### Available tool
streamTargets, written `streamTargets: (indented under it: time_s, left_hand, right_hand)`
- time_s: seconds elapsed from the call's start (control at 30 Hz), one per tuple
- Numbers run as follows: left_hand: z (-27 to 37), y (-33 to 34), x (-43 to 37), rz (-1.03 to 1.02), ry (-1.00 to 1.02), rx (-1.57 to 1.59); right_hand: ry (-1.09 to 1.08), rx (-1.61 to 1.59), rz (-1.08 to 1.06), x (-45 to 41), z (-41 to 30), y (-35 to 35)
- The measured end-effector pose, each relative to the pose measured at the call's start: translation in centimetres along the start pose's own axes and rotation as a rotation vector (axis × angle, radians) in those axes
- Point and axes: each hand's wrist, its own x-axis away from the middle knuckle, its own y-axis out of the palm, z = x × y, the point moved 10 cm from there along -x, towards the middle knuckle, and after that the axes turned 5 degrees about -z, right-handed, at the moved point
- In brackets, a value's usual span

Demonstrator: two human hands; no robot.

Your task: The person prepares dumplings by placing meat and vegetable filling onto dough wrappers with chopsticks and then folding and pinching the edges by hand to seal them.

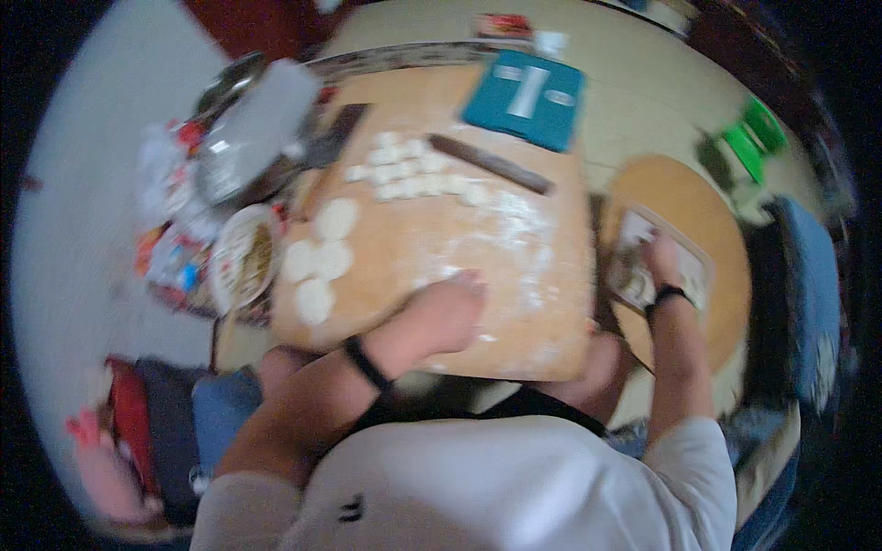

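My left hand rests low over the near part of a floured wooden board, its fingers curled; blur hides whether anything is in it. My right hand reaches into a shallow white tray on a round wooden stool; pale pieces, perhaps dumplings, lie in the tray, and what the fingers touch cannot be told. On the board are flat round dough wrappers at the left, many small dough pieces farther back, a dark rolling pin and loose flour.
Left of the board stand a bowl of filling with a utensil and a large metal vessel under a pale cover. A dark cleaver-like blade lies at the board's left edge. A teal package lies at its far right corner. A green chair stands beyond.
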Motion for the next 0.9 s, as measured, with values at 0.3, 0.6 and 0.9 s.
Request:
streamTargets:
  time_s: [0.3,0.6,0.9]
  left_hand:
    - [-17.6,-2.1,12.4,0.341,-0.487,0.266]
    - [-23.9,1.4,21.5,0.291,-0.835,0.218]
    - [-24.3,2.4,22.0,0.374,-0.816,0.487]
  right_hand:
    - [-0.343,-0.145,0.049,4.9,-20.5,-7.1]
    - [-0.837,-0.364,-0.32,19.3,-45.4,0.4]
    - [-0.808,-0.256,-0.675,26.2,-51.1,8.2]
